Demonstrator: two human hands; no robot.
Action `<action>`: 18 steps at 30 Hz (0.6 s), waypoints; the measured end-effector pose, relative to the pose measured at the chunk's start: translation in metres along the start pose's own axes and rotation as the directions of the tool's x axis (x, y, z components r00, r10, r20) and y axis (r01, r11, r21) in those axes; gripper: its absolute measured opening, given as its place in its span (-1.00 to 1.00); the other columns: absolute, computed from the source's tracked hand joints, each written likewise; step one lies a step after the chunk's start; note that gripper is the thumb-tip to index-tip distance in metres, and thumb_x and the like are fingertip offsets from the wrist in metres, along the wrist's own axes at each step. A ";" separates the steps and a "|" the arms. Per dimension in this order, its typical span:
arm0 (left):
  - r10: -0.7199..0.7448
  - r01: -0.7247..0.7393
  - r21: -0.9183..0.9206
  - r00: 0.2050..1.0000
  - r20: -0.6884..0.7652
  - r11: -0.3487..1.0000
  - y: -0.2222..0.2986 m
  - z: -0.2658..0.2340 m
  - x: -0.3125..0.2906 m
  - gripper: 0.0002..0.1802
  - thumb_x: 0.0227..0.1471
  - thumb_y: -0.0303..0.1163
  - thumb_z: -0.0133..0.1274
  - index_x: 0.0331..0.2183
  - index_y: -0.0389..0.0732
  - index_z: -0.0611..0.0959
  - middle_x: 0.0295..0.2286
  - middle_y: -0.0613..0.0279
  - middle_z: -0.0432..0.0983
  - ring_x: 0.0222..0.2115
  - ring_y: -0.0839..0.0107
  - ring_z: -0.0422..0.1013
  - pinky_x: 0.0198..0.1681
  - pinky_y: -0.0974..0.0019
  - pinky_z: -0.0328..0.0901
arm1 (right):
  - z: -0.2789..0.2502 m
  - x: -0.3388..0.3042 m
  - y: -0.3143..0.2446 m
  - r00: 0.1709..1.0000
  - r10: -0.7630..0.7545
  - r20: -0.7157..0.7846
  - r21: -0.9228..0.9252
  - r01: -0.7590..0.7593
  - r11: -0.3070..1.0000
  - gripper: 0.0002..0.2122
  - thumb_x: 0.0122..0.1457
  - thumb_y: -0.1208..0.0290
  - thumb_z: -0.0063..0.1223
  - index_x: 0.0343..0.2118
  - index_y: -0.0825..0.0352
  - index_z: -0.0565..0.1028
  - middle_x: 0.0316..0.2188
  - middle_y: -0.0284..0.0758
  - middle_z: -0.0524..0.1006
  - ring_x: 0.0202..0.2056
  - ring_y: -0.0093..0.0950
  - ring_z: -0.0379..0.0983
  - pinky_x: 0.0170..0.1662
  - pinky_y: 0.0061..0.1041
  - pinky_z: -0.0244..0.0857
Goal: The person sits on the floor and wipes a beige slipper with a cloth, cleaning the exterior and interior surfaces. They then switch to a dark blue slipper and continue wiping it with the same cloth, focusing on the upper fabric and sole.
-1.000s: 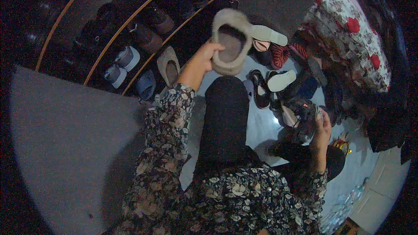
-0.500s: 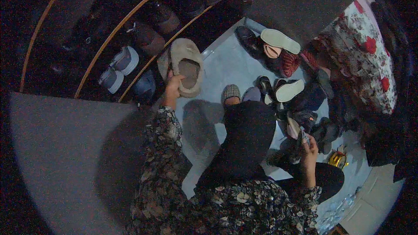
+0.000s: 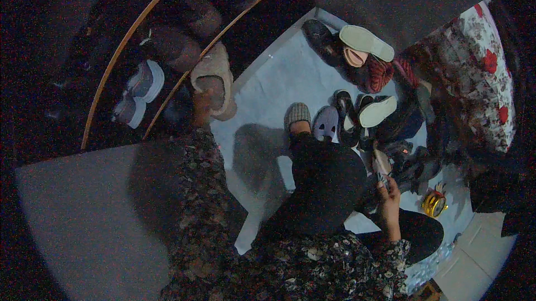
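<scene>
My left hand grips a pair of beige fuzzy slippers, pressed together, at the opening of the lowest level of a dark shoe rack. Shadow covers most of these fingers. My right hand is closed over a small greyish thing beside the pile of shoes; what it is I cannot make out. Just beyond that hand lies a shoe with a pale inside, among dark shoes.
Grey shoes with white soles and brown shoes sit in the rack. Across the floor lie a pale-soled shoe, red striped footwear and purple slip-ons. A gold round object and floral cloth are at right.
My left hand has carried the beige slippers leftward and up to the rack's lowest level. My right hand has shifted slightly, still closed near the pile. The whole view has turned a little.
</scene>
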State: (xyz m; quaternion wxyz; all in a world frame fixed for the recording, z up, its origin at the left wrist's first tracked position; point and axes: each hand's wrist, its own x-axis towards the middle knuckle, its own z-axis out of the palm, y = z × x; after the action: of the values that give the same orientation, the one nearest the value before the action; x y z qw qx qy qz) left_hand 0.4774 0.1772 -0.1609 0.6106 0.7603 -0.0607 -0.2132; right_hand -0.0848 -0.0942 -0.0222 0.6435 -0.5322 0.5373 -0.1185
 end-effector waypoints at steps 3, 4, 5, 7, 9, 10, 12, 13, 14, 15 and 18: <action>0.052 -0.050 0.071 0.998 -0.031 0.996 -0.015 0.004 0.000 -0.37 -0.10 -0.16 0.12 0.02 -0.14 0.37 0.03 0.12 0.20 -0.02 0.13 0.22 -0.06 0.13 0.24 | -0.002 0.005 0.001 0.999 0.043 0.001 -0.041 -0.043 0.998 -0.67 0.15 0.42 0.01 -0.03 0.39 0.37 -0.18 -0.33 0.44 -0.21 -0.56 0.34 -0.16 -0.58 0.24; 0.071 -0.068 0.088 0.997 -0.035 0.994 -0.016 0.007 0.000 -0.37 -0.09 -0.15 0.12 0.02 -0.15 0.38 0.04 0.12 0.20 -0.01 0.13 0.22 -0.06 0.13 0.24 | -0.002 0.005 0.002 0.998 0.050 -0.024 -0.027 -0.051 0.998 -0.67 0.15 0.42 0.01 -0.03 0.40 0.37 -0.17 -0.33 0.44 -0.21 -0.56 0.34 -0.15 -0.58 0.24; 0.091 -0.087 0.102 0.995 -0.037 0.991 -0.017 0.011 0.000 -0.37 -0.09 -0.13 0.13 0.02 -0.15 0.38 0.04 0.12 0.19 -0.01 0.12 0.21 -0.05 0.13 0.24 | -0.001 0.004 0.005 0.997 0.058 -0.047 -0.012 -0.058 0.998 -0.67 0.15 0.42 0.01 -0.03 0.40 0.37 -0.16 -0.32 0.44 -0.20 -0.56 0.35 -0.15 -0.58 0.24; 0.122 -0.116 0.130 0.992 -0.042 0.985 -0.020 0.014 -0.002 -0.37 -0.08 -0.10 0.13 0.01 -0.16 0.39 0.05 0.11 0.18 0.00 0.12 0.21 -0.05 0.13 0.24 | 0.002 0.004 0.004 0.995 0.070 -0.071 0.007 -0.070 0.998 -0.67 0.15 0.43 0.01 -0.03 0.40 0.37 -0.16 -0.32 0.45 -0.20 -0.56 0.35 -0.15 -0.58 0.25; 0.141 -0.133 0.150 0.989 -0.045 0.980 -0.023 0.012 -0.005 -0.36 -0.08 -0.07 0.13 0.00 -0.17 0.40 0.06 0.11 0.17 0.01 0.12 0.20 -0.04 0.13 0.24 | 0.006 0.003 -0.001 0.994 0.079 -0.072 0.014 -0.078 0.997 -0.68 0.15 0.43 0.02 -0.04 0.40 0.38 -0.18 -0.33 0.45 -0.22 -0.56 0.35 -0.15 -0.58 0.25; 0.147 -0.139 0.154 0.988 -0.039 0.978 -0.024 0.011 -0.006 -0.36 -0.08 -0.06 0.13 0.00 -0.18 0.40 0.06 0.11 0.17 0.01 0.11 0.20 -0.04 0.13 0.24 | 0.007 0.002 -0.003 0.995 0.084 -0.058 0.012 -0.083 0.996 -0.68 0.15 0.43 0.02 -0.04 0.40 0.38 -0.20 -0.34 0.46 -0.24 -0.57 0.35 -0.17 -0.59 0.25; 0.133 -0.123 0.131 0.988 -0.073 0.984 -0.028 0.013 -0.011 -0.36 -0.07 -0.03 0.13 -0.01 -0.18 0.41 0.07 0.11 0.16 0.02 0.11 0.19 -0.04 0.13 0.23 | 0.009 0.002 -0.006 0.995 0.093 -0.028 0.008 -0.093 0.996 -0.70 0.14 0.43 0.02 -0.06 0.39 0.39 -0.24 -0.37 0.47 -0.28 -0.59 0.36 -0.20 -0.60 0.27; 0.120 -0.109 0.109 0.987 -0.105 0.988 -0.032 0.014 -0.015 -0.35 -0.07 -0.01 0.13 -0.01 -0.19 0.42 0.07 0.11 0.16 0.03 0.11 0.18 -0.04 0.13 0.23 | 0.011 0.003 -0.005 0.998 0.054 -0.034 0.005 -0.054 0.999 -0.71 0.14 0.43 0.02 -0.07 0.38 0.39 -0.27 -0.38 0.46 -0.31 -0.60 0.35 -0.23 -0.60 0.27; 0.085 -0.079 0.048 0.983 -0.163 0.996 -0.038 0.020 -0.020 -0.30 -0.08 0.01 0.14 0.02 -0.17 0.36 0.10 0.11 0.12 0.04 0.09 0.16 -0.04 0.11 0.23 | 0.013 0.004 -0.003 0.999 0.015 -0.038 0.002 -0.015 1.000 -0.71 0.14 0.43 0.02 -0.08 0.37 0.40 -0.29 -0.39 0.46 -0.33 -0.61 0.35 -0.25 -0.61 0.26; 0.046 -0.051 -0.018 0.976 -0.212 0.999 -0.041 0.031 -0.025 -0.24 -0.09 0.03 0.15 0.06 -0.15 0.31 0.12 0.11 0.07 0.05 0.08 0.14 -0.04 0.08 0.23 | 0.015 0.005 -0.003 0.998 -0.023 -0.050 -0.002 0.023 1.000 -0.72 0.14 0.43 0.02 -0.08 0.36 0.40 -0.31 -0.41 0.46 -0.36 -0.62 0.34 -0.28 -0.62 0.26; -0.254 0.188 -0.244 0.927 -0.278 0.952 -0.042 0.045 -0.040 -0.09 -0.14 0.10 0.17 0.14 -0.07 0.18 0.14 0.11 0.02 0.06 0.03 0.11 -0.06 0.01 0.22 | 0.017 0.004 -0.007 1.000 0.002 -0.029 -0.006 -0.002 1.000 -0.74 0.14 0.43 0.02 -0.11 0.34 0.41 -0.35 -0.42 0.45 -0.40 -0.64 0.32 -0.32 -0.63 0.25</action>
State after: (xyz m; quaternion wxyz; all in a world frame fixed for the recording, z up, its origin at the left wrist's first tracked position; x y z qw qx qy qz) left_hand 0.4158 0.1610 -0.1987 0.6622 0.7164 0.1440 -0.1659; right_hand -0.0663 -0.0901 -0.0216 0.6343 -0.5318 0.5473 -0.1241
